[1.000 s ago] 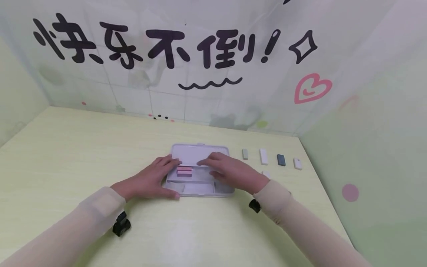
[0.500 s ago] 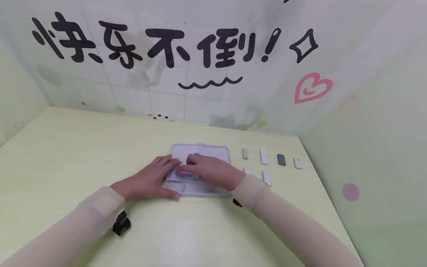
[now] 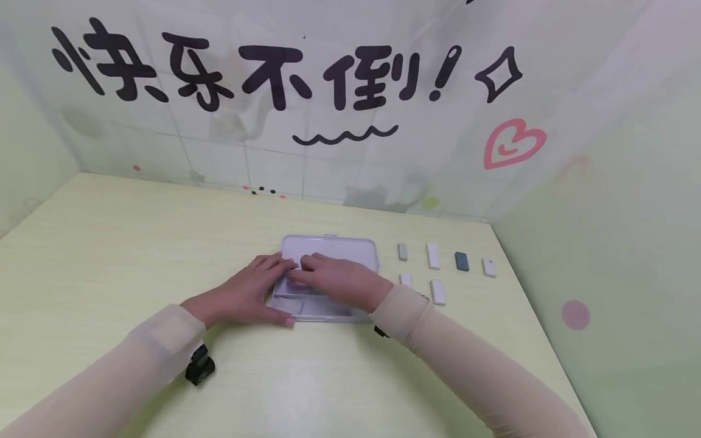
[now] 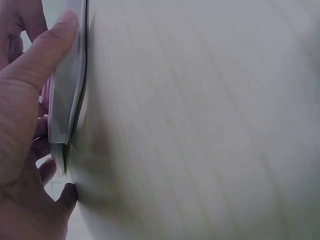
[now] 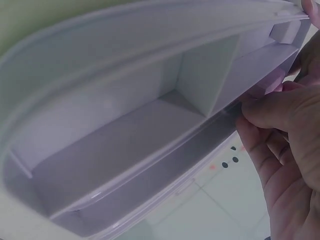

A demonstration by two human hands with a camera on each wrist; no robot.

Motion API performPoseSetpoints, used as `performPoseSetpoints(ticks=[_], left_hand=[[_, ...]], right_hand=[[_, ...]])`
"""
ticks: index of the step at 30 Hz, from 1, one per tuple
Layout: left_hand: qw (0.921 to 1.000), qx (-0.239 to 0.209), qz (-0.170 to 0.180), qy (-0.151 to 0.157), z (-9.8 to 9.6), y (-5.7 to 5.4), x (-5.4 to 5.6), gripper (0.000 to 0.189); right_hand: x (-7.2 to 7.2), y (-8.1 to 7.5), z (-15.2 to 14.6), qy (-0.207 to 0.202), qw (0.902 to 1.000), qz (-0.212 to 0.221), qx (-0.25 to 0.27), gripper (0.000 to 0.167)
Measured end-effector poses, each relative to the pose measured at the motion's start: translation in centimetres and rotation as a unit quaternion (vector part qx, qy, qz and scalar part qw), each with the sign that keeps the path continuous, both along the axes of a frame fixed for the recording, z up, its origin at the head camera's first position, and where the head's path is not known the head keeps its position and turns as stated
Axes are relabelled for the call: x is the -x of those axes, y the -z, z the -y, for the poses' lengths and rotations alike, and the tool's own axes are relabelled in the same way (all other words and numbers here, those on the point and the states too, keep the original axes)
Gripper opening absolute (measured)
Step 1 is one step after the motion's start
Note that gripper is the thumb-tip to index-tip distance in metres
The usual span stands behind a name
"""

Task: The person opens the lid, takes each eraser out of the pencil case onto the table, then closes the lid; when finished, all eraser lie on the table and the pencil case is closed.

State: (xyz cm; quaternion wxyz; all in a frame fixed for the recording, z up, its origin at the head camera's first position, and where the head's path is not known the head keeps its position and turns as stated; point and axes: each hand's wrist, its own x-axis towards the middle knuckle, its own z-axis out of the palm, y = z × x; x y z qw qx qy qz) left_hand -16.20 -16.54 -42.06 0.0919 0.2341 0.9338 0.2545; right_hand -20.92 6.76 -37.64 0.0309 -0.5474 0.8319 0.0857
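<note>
An open pale lilac pencil case (image 3: 364, 246) lies on the table, its lid folded back toward the wall. My left hand (image 3: 246, 298) holds its left end, thumb at the front wall and fingers spread toward the hinge. My right hand (image 3: 342, 283) reaches into the left part of the back compartment. There, its thumb and bent forefinger pinch at a pink eraser (image 5: 272, 82), largely covered by the hand in the head view. A small whitish block (image 5: 287, 31) sits in the left of the front compartment, and a divider (image 5: 207, 75) stands farther right.
Right of the case, small blocks lie in two rows: a grey one (image 3: 403, 252), a white one (image 3: 432, 256), a dark blue one (image 3: 462, 261) and several more white ones. A printed wall (image 3: 328, 170) rises behind the table, and another wall (image 3: 602, 274) borders it on the right.
My right hand has moved left inside the case, from its right half to the pink erasers, and now covers them. Two white blocks have come into view behind it. The left hand stays put.
</note>
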Motion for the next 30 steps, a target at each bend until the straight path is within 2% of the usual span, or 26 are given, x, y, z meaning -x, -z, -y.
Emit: performPoseSetpoints(ticks=[10, 15, 18, 20, 22, 24, 25, 27, 28, 30], left_hand=[[1.0000, -0.007, -0.001, 0.000, 0.2, 0.2, 0.1, 0.111], [0.9999, -0.009, -0.001, -0.005, 0.2, 0.3, 0.1, 0.112], [0.9999, -0.013, 0.004, -0.006, 0.1, 0.3, 0.0, 0.114], [0.9998, -0.015, 0.007, -0.006, 0.1, 0.4, -0.1, 0.114], [0.9998, -0.015, 0.008, -0.006, 0.0, 0.4, -0.2, 0.113], [0.9999, -0.014, 0.003, -0.005, 0.0, 0.4, -0.2, 0.111], [0.9999, -0.013, -0.002, -0.005, -0.1, 0.3, -0.2, 0.110], [0.9999, -0.012, -0.008, -0.005, -0.1, 0.3, -0.1, 0.108], [0.9999, -0.013, -0.010, -0.004, -0.1, 0.2, -0.1, 0.108], [0.9999, -0.013, -0.011, -0.003, -0.1, 0.2, 0.0, 0.107]], right_hand=[[0.2, 0.3, 0.6, 0.003, 0.9998, -0.008, -0.019, 0.038], [0.2, 0.1, 0.8, 0.012, 0.9998, 0.005, -0.016, 0.030], [0.1, 0.1, 0.6, 0.022, 0.9995, 0.014, -0.016, 0.032], [0.0, 0.0, 0.3, 0.023, 0.9994, 0.016, -0.017, 0.040], [0.0, 0.0, -0.1, 0.027, 0.9994, 0.024, 0.000, 0.044], [0.2, 0.0, -0.6, 0.034, 0.9977, 0.048, 0.033, 0.041], [0.3, 0.0, -0.8, 0.041, 0.9952, 0.068, 0.057, 0.038], [0.6, 0.0, -1.2, 0.067, 0.9821, 0.131, 0.117, 0.030], [0.8, 0.0, -1.4, 0.080, 0.9726, 0.163, 0.145, 0.028], [1.0, 0.0, -1.8, 0.115, 0.9455, 0.232, 0.198, 0.032]])
